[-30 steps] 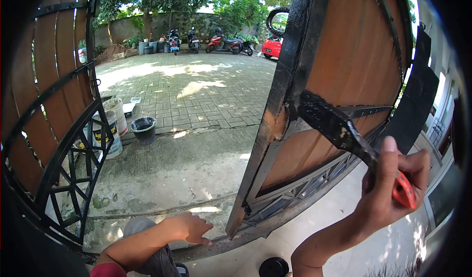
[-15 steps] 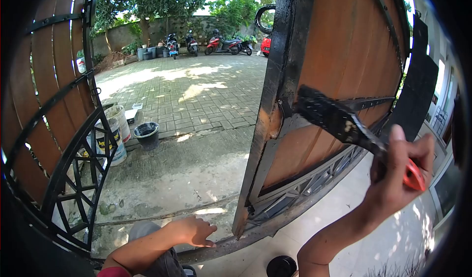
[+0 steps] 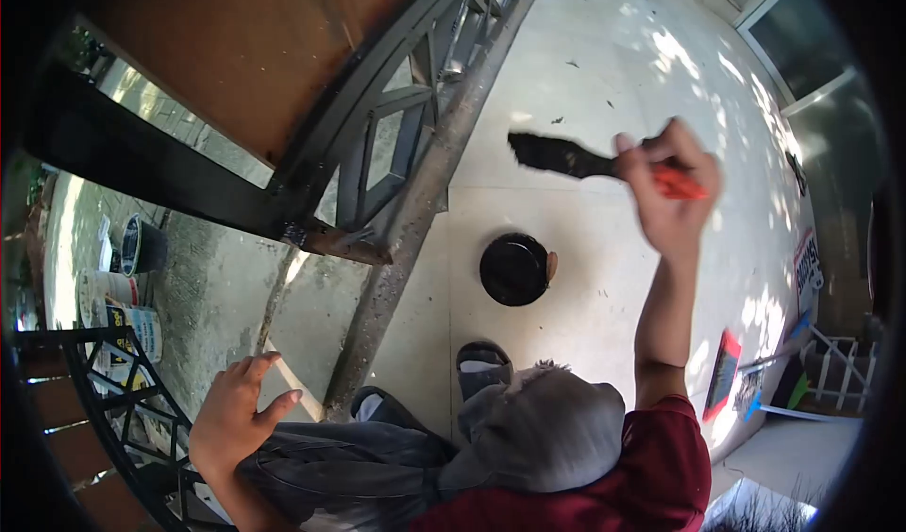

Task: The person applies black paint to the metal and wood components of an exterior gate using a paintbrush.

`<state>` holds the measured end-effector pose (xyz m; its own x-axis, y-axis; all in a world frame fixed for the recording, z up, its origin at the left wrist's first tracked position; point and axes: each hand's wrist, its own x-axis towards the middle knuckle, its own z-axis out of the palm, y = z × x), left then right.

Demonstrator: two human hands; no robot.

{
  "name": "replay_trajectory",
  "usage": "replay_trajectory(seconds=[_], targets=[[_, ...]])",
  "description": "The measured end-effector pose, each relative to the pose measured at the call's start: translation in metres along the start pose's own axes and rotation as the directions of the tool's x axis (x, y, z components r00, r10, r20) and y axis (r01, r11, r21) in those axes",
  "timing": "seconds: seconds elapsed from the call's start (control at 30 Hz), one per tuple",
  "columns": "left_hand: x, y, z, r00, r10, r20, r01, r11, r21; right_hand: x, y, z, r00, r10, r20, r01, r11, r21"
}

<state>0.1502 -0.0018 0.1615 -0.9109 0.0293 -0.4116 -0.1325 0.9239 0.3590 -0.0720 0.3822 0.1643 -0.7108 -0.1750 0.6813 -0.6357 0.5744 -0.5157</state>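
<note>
Our right hand [image 3: 668, 202] is raised ahead of us, the forearm stretched up and out from a red sleeve, fingers curled into a closed grip with the thumb laid along the top. Our left hand [image 3: 233, 417] hangs low beside the knee, palm down, fingers spread loose and holding nothing, wrist slightly bent.

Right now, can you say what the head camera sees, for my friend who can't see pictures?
A person's right hand holds a black-bristled paintbrush above a round black paint can on pale pavement. Their open left hand hovers near a black metal gate.
</note>
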Motion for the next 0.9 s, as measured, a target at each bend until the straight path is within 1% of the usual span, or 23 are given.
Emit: replay_trajectory(seconds=[0.03, 0.07, 0.13, 0.2, 0.27, 0.33, 0.4, 0.47, 0.7, 0.77, 0.8, 0.87, 0.9], targets=[[0.001, 0.0, -0.001, 0.999, -0.038, 0.004, 0.037, 0.999, 0.036, -0.026, 0.016, 0.016, 0.984, 0.129, 0.127, -0.135, 0.99, 0.037], [0.002, -0.001, -0.002, 0.999, -0.037, 0.017, 0.036, 0.999, 0.031, -0.053, 0.034, 0.032, 0.953, 0.21, 0.216, -0.22, 0.975, 0.023], [0.002, -0.002, -0.003, 0.996, -0.084, -0.006, 0.084, 0.997, -0.001, -0.105, 0.059, 0.057, 0.871, 0.315, 0.378, -0.326, 0.945, -0.035], [0.004, 0.001, -0.004, 0.995, -0.098, 0.016, 0.098, 0.995, -0.01, -0.142, 0.072, 0.075, 0.808, 0.372, 0.457, -0.396, 0.917, -0.048], [0.006, 0.002, -0.003, 1.0, -0.019, -0.016, 0.019, 1.0, -0.003, -0.172, 0.091, 0.091, 0.813, 0.351, 0.465, -0.383, 0.923, -0.027], [0.009, 0.004, -0.003, 1.0, -0.028, 0.004, 0.028, 1.0, -0.014, -0.188, 0.102, 0.099, 0.797, 0.391, 0.461, -0.412, 0.909, -0.058], [0.011, 0.005, -0.003, 0.999, -0.035, 0.019, 0.036, 0.999, -0.019, -0.195, 0.11, 0.105, 0.799, 0.385, 0.462, -0.392, 0.916, -0.084], [0.012, 0.006, -0.004, 0.998, -0.06, 0.028, 0.06, 0.998, -0.013, -0.2, 0.115, 0.109, 0.825, 0.364, 0.433, -0.364, 0.927, -0.087], [0.014, 0.007, -0.006, 0.997, -0.075, 0.031, 0.075, 0.997, -0.003, -0.194, 0.115, 0.108, 0.818, 0.385, 0.428, -0.406, 0.913, -0.046], [0.015, 0.008, -0.007, 0.994, -0.096, 0.048, 0.097, 0.995, -0.009, -0.178, 0.105, 0.097, 0.786, 0.453, 0.421, -0.48, 0.876, -0.045], [0.015, 0.008, -0.007, 0.994, -0.098, 0.05, 0.098, 0.995, -0.009, -0.175, 0.105, 0.092, 0.784, 0.454, 0.423, -0.482, 0.875, -0.045], [0.016, 0.009, -0.008, 0.995, -0.09, 0.046, 0.09, 0.996, -0.007, -0.169, 0.11, 0.084, 0.779, 0.509, 0.368, -0.536, 0.843, -0.031], [0.017, 0.008, -0.007, 0.995, -0.088, 0.046, 0.088, 0.996, -0.007, -0.17, 0.115, 0.084, 0.812, 0.499, 0.301, -0.524, 0.852, 0.003]])
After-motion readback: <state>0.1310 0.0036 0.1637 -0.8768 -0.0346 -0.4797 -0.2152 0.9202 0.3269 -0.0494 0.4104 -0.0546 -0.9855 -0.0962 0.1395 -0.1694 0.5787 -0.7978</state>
